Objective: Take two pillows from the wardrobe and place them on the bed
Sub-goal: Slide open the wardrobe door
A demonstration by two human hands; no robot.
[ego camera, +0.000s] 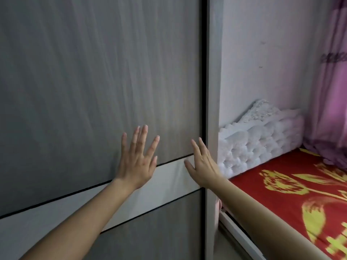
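A grey wood-grain wardrobe door (pixel 93 81) fills the left and middle of the view, crossed by a white band (pixel 169 177). It is shut, so no pillows show. My left hand (pixel 137 158) lies flat on the door with fingers spread, over the band's upper edge. My right hand (pixel 201 164) is open too, its fingertips at the door's right edge beside the pale side panel (pixel 213 109). The bed (pixel 300 194) with a red and yellow patterned cover lies to the right.
A white tufted headboard (pixel 259 143) stands against the wall behind the bed. Purple curtains (pixel 332 91) hang at the far right. The bed's white frame rail (pixel 238 235) runs close beside the wardrobe's side panel.
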